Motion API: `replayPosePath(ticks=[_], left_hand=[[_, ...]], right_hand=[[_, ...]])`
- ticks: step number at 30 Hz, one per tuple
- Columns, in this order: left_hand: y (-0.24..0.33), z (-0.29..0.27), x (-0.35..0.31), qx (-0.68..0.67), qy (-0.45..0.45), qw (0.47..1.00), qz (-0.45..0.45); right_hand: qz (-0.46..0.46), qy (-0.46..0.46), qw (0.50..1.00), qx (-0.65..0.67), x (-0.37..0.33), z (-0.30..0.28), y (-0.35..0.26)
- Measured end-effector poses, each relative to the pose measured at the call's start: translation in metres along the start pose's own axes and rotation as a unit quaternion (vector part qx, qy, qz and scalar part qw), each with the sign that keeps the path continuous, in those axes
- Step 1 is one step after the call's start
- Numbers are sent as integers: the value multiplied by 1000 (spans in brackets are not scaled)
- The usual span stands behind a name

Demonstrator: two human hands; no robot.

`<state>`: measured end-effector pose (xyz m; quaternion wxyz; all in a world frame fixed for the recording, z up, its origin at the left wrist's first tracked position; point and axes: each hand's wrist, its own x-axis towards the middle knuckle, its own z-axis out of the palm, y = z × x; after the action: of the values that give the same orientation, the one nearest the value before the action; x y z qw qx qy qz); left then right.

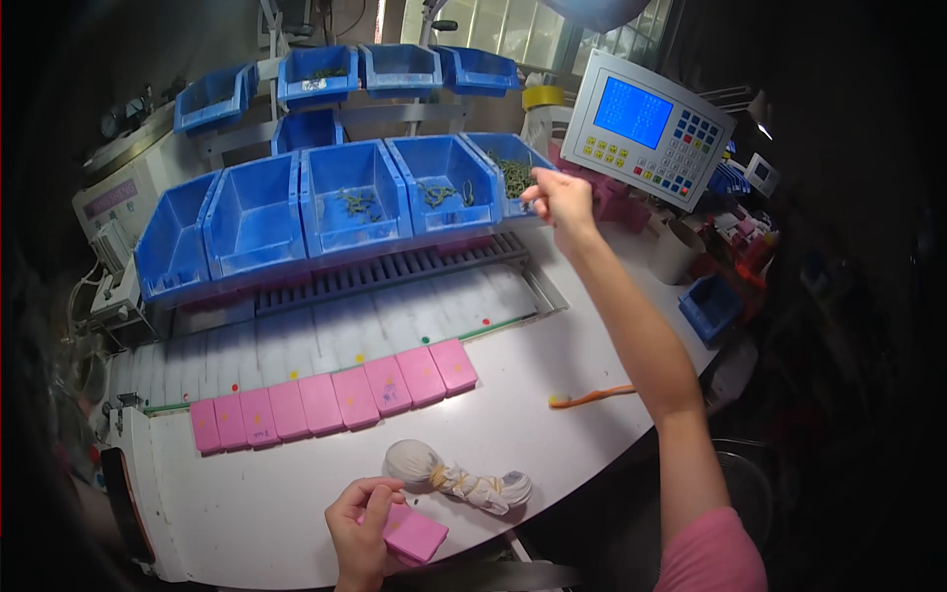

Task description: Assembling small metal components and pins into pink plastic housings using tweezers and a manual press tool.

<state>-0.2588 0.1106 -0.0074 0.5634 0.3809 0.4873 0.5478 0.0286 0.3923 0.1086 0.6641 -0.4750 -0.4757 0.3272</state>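
At the near edge of the white table my left hand [360, 528] is closed at one end of a pink rectangular block [416, 535]; the thumb covers that end. My right hand [564, 205] is raised at the front of the rightmost blue bin [515, 209], which holds a heap of small dark-green pieces [515, 176]. Its fingers are pinched together, and what is between them is too small to make out. Beyond my left hand lies a white cloth bundle [483, 486], tied with yellowish bands and rounded at one end.
Several pink blocks [321, 403] form a slanting row across the table. Behind them stand more blue bins [254, 222], some with green pieces. An orange-handled brush [592, 397] lies under my right forearm. A control panel with a blue screen [634, 113] stands at the right.
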Motion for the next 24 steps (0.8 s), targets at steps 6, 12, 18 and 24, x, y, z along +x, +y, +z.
replayPosePath(ticks=[6,12,18,24], left_hand=[[-3,-12,5,-135,79,987,-46],[5,-10,23,-343,74,925,-145],[18,-4,-2,-147,-94,970,-171],[5,-21,1,-142,-20,982,-124]], right_hand=[[29,-279,959,-42,-155,40,22],[-42,-564,825,3,-282,43,-24],[-44,-473,878,-63,-263,61,3],[-198,-463,724,-471,-299,23,14]])
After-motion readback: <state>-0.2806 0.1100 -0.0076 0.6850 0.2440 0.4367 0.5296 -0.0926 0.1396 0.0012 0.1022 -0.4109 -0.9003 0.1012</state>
